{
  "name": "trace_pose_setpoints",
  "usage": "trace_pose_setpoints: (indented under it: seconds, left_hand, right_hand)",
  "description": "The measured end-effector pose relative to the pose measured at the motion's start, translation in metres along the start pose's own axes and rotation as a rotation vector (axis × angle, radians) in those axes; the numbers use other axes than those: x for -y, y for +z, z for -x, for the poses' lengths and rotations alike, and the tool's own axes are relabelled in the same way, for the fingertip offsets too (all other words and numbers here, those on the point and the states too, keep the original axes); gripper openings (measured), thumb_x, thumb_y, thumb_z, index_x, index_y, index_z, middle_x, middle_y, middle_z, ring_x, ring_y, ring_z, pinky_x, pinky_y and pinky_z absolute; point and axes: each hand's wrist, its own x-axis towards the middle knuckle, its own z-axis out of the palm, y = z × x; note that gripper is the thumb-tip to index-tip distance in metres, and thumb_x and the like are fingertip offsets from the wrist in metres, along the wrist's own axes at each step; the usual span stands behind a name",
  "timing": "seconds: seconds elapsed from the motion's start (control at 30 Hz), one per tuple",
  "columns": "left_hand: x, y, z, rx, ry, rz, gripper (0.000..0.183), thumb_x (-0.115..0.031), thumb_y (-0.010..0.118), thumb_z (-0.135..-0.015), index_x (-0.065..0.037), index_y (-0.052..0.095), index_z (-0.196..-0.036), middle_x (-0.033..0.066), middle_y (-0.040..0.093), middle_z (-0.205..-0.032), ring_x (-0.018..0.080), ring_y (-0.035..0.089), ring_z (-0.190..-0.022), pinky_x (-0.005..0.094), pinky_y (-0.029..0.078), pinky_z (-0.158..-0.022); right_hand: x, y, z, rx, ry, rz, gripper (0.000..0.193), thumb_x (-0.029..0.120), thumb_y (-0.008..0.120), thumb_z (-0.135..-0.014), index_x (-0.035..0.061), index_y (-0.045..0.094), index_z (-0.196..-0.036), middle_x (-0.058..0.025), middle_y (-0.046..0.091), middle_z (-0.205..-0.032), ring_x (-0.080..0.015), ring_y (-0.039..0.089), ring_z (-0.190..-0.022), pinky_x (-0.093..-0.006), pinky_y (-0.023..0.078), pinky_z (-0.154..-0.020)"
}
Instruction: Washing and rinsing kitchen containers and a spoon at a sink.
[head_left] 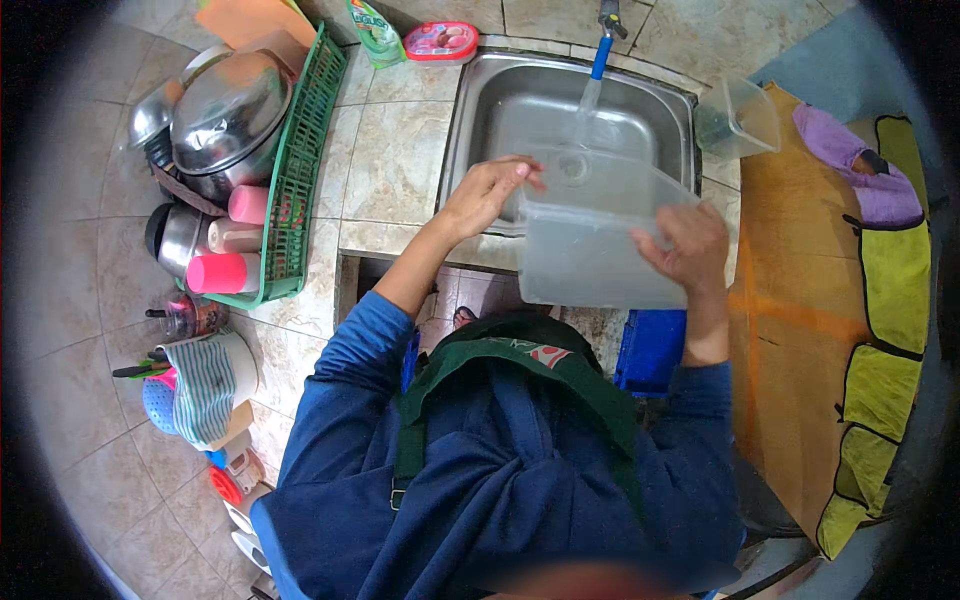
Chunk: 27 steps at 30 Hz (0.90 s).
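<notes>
A translucent rectangular plastic container (600, 265) is tilted over the front edge of the steel sink (480, 130). My left hand (487, 197) has its bent fingers at the container's upper left edge. On the opposite side my right hand (690, 245), somewhat blurred, grips the container's wall, with its fingers over the near face. Behind the container, water runs from the blue-ended faucet (601, 58) into the basin. The container's walls partly cover the drain (574, 168).
A green dish rack (300, 180) with pots and pink cups stands left. Behind the sink are a green pouch (376, 35) and a red-rimmed tub (441, 42). A clear container (738, 118) sits at the sink's right, near brown cardboard (790, 300) and a purple cloth (850, 165).
</notes>
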Motion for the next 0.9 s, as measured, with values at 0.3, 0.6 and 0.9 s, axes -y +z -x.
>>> trace_pose_setpoints:
  seconds: [0.3, 0.6, 0.9]
  left_hand:
    - [0.057, -0.051, -0.066, -0.38, 0.064, -0.132, 0.054, -0.039, 0.024, -0.096, 0.003, 0.058, -0.101, 0.0121, 0.064, -0.086, 0.0253, 0.052, -0.101, 0.0345, 0.037, -0.092]
    - [0.035, -0.018, -0.1, -0.767, -0.074, -0.242, 0.053, -0.035, 0.037, -0.093, 0.003, 0.054, -0.06, 0.0153, 0.051, -0.056, 0.0256, 0.048, -0.054, 0.0389, 0.037, -0.058]
    - [-0.06, 0.001, -0.133, -0.356, 0.012, -0.645, 0.05, -0.033, 0.037, -0.094, 0.003, 0.059, -0.066, 0.0172, 0.059, -0.067, 0.0266, 0.056, -0.065, 0.0367, 0.042, -0.066]
  right_hand:
    - [-0.055, -0.02, -0.034, -0.253, -0.165, -0.268, 0.032, 0.035, 0.06, -0.077, 0.0087, 0.049, -0.063, -0.0058, 0.049, -0.056, -0.0236, 0.048, -0.049, -0.0332, 0.034, -0.05]
    - [-0.101, -0.001, 0.0, -0.285, 0.357, -0.511, 0.032, 0.023, 0.043, -0.089, -0.0003, 0.053, -0.069, -0.0134, 0.054, -0.068, -0.031, 0.053, -0.068, -0.0371, 0.041, -0.067]
    - [-0.126, 0.02, 0.029, -0.564, 0.989, -1.002, 0.038, 0.024, 0.042, -0.091, 0.0042, 0.039, -0.059, 0.0021, 0.038, -0.058, -0.0103, 0.037, -0.06, -0.0262, 0.029, -0.055]
